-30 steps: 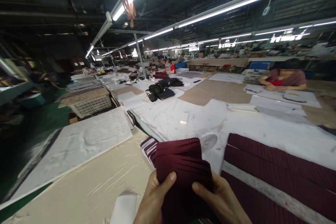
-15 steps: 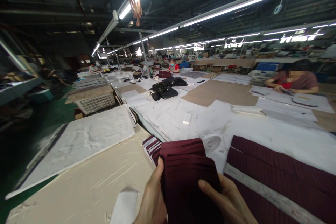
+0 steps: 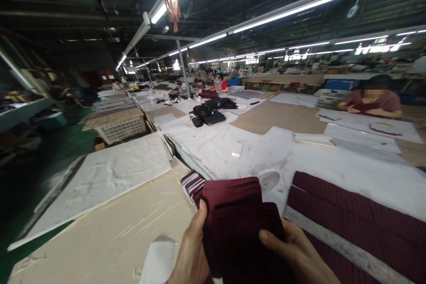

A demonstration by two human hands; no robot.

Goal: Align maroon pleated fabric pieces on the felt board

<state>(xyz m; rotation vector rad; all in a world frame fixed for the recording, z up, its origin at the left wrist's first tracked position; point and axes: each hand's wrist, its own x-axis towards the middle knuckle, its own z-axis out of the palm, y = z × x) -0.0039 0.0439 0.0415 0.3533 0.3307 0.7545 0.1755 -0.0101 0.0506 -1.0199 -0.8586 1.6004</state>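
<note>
So the person's got a folded bundle of maroon fabric pieces (image 3: 239,226) up off the surface (image 3: 109,230), right at its near edge. The left hand (image 3: 193,253) clamps the bundle's left side, thumb pressed flat along the edge, which looks like it keeps the layers squared so they don't slide apart. The right hand (image 3: 296,253) cups the right side from underneath, thumb lying over the front face, so both hands are closed on the stack and not spread out.

Just behind the bundle, a striped maroon-and-white stack (image 3: 191,184) sits on the surface, probably kept close for easy grabbing. A small white fan (image 3: 266,175) stands just past it, tilted back toward the person, likely for air. Toward the right edge, a wide maroon pleated panel (image 3: 359,222) lies flat, with a pale strip (image 3: 333,244) running across it. A co-worker (image 3: 372,100) sits at the far right side over white sheets.
</note>
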